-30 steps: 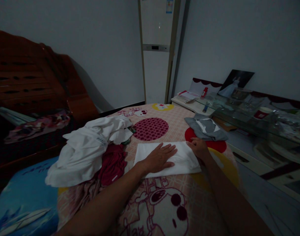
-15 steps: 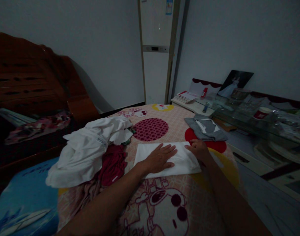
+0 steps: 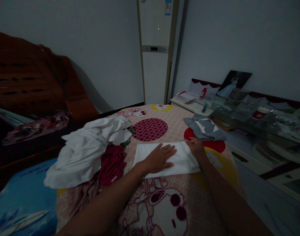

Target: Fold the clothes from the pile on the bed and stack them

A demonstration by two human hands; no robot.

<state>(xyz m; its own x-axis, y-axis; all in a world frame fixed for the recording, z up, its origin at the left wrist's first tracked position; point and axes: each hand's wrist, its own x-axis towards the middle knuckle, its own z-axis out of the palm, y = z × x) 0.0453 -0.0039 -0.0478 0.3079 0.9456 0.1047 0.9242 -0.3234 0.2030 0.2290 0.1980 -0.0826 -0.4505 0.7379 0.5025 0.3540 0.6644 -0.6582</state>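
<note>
A folded white garment [image 3: 145, 152] lies flat on the patterned tablecloth in front of me. My left hand [image 3: 161, 158] rests palm down on its middle, fingers spread. At the garment's far right corner, my right hand [image 3: 196, 147] has its fingers curled and pinched together on the edge; the fold between them is mostly hidden. Beyond that hand sits a folded grey garment [image 3: 206, 129] with a white patch. To the left is a loose heap of white clothing [image 3: 78, 157], with a dark red garment [image 3: 113, 165] and a brownish one [image 3: 83, 196] partly under it.
The tablecloth [image 3: 152, 223] carries cartoon dogs and coloured circles. On the right stands a glass-topped cabinet [image 3: 238, 113] with a paper cup [image 3: 260, 113], papers and a framed photo. A wooden bench [image 3: 22, 78] is at left, a blue padded surface [image 3: 24, 196] below it.
My right hand has shifted slightly left and away from me along the garment's right edge, its fingers more curled. The left hand stays flat in place.
</note>
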